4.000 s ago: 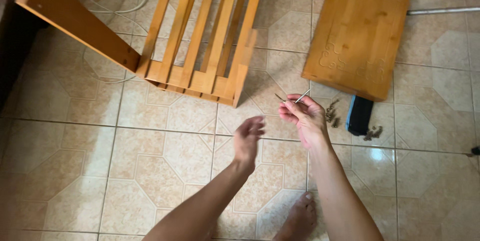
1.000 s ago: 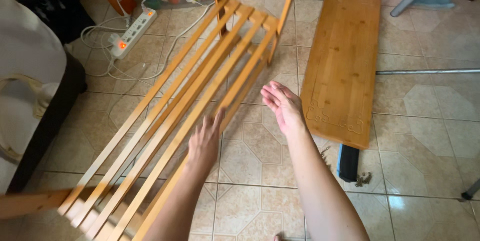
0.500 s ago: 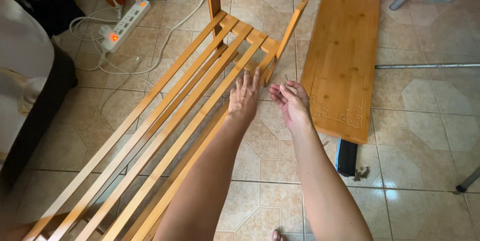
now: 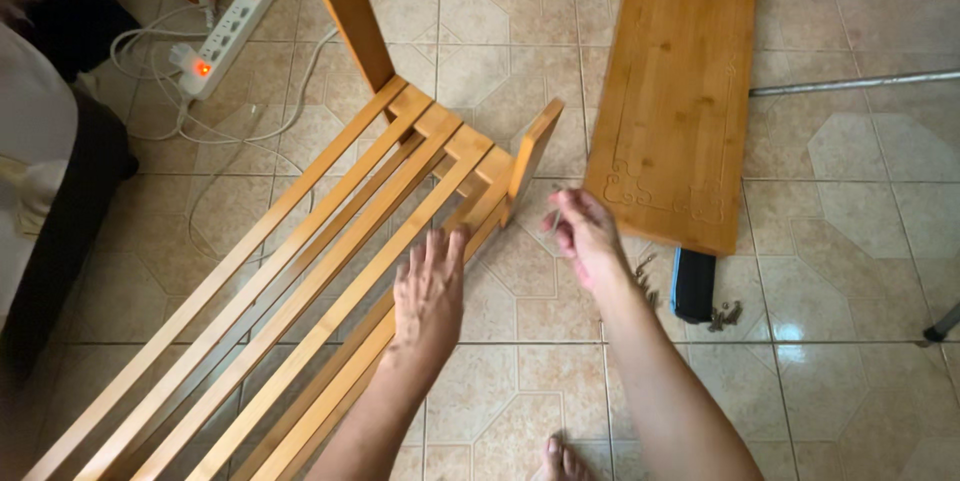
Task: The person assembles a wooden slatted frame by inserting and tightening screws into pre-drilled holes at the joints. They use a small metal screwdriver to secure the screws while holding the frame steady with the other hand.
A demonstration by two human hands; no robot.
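Slatted wooden rack (image 4: 300, 271) lying on the tiled floor (image 4: 860, 231), running from the lower left up to its end rail near the middle, with one short leg (image 4: 352, 16) rising at the far corner and another (image 4: 530, 156) at the near corner; left hand (image 4: 430, 291) spread flat, fingers (image 4: 440, 246) open and apart, palm down over the rack's nearest slat close to the end rail, holding nothing; whether it presses on the slat or hovers just above cannot be told; right hand (image 4: 585, 236) just to the right of the rack's near leg, fingers pinched together on a small thin metal piece (image 4: 556, 213), seemingly a screw or pin; flat wooden board (image 4: 685, 81) lying on the floor to the right of the rack, well apart from it; small black object (image 4: 693, 284) beside the board's near end, with loose small hardware (image 4: 725, 316) scattered about it; white power strip (image 4: 225, 41) with a lit switch and its cables to the left of the rack's far leg; bare toes (image 4: 558, 461) on the floor below the rack's end.
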